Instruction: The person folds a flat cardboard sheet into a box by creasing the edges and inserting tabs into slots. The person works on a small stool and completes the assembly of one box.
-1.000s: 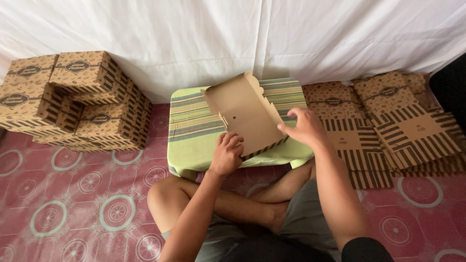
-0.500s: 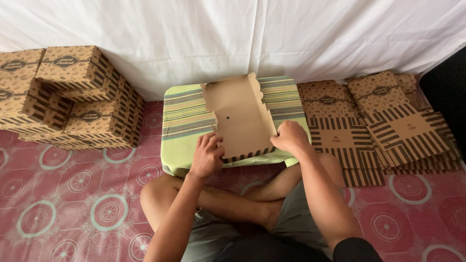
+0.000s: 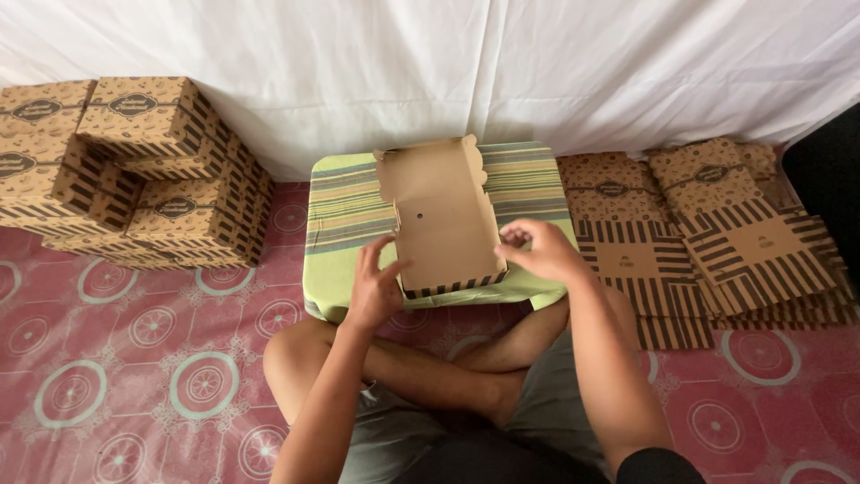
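Box (image 3: 445, 218) brown cardboard, half-folded, striped outside, lid flap open

An open brown carton (image 3: 445, 220) sits mid-table, folded brown striped boxes (image 3: 134, 170) stacked left, flat blanks (image 3: 717, 233) piled right.
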